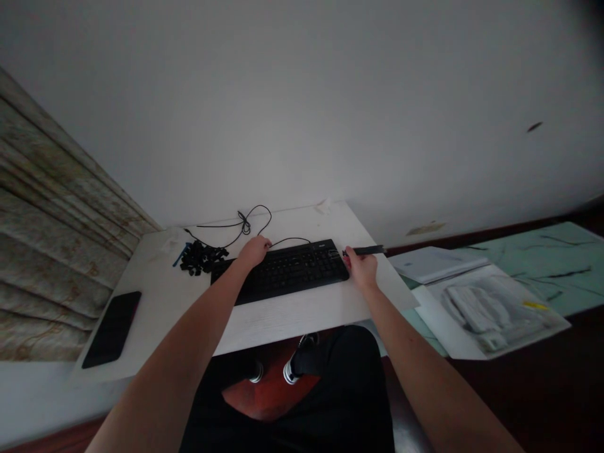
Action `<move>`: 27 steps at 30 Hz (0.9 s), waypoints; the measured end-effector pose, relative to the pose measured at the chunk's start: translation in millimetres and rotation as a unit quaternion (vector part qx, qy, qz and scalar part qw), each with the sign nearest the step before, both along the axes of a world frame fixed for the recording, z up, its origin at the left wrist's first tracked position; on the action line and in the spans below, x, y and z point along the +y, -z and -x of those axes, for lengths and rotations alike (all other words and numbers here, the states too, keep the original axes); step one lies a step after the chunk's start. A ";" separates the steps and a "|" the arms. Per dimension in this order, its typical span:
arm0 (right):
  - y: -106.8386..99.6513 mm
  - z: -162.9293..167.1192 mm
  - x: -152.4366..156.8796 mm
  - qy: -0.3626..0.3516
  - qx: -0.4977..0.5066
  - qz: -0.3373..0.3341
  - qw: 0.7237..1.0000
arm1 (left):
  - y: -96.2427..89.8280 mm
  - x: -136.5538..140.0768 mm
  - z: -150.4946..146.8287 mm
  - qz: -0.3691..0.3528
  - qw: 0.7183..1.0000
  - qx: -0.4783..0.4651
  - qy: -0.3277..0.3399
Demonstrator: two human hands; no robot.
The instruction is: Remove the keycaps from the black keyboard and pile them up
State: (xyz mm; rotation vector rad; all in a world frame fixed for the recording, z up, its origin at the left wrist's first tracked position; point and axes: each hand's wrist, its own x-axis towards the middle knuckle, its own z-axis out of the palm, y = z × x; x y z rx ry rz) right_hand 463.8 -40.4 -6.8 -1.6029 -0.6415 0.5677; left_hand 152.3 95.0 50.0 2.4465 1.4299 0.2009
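Observation:
A black keyboard (297, 267) lies at a slight slant on the white desk (283, 318). My left hand (255, 250) is closed at its far edge, with the fingertips partly hidden. At the keyboard's right end, my right hand (363, 265) grips a slim black keycap puller (370, 250). Thin wire loops at the puller's front end reach over the rightmost keys, while its dark body sticks out to the right behind my fingers. To the left of the keyboard is a heap of loose black keycaps (201, 258), with a blue stick (180, 253) beside it.
A black cable (243, 223) lies coiled and knotted behind the keyboard. A dark phone-like slab (113, 327) rests near the desk's left edge. Curtains (47, 251) hang at the left. To the right, an open white box (491, 308) stands on a green marbled surface (566, 270).

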 end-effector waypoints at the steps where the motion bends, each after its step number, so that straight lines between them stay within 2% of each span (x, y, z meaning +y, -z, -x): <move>1: 0.4 -0.4 0.1 0.001 0.000 0.001 1.000 | 0.2 0.8 0.1 0.001 1.000 0.012 -0.002; 5: -1.7 0.0 -0.4 0.006 -0.006 0.001 1.000 | 1.5 2.8 -5.3 -0.001 1.000 0.022 -0.019; 9: -6.6 2.7 -2.0 0.008 0.016 -0.014 1.000 | 0.5 4.1 -0.2 -0.040 0.996 -0.049 -0.062; 11: -8.0 3.5 -2.6 0.005 0.023 -0.021 0.999 | -2.7 4.9 12.4 -0.062 0.992 -0.074 -0.085; 14: -7.8 2.9 -2.9 0.002 0.009 -0.013 1.000 | -10.8 5.9 42.0 -0.072 0.991 -0.056 -0.096; 20: -7.0 2.5 -2.8 0.000 -0.013 -0.001 1.000 | -20.2 4.4 99.0 -0.041 0.994 -0.017 -0.099; 27: -4.2 2.3 -2.2 0.001 -0.002 0.006 1.000 | -10.2 -2.6 115.5 -0.022 0.993 -0.050 -0.106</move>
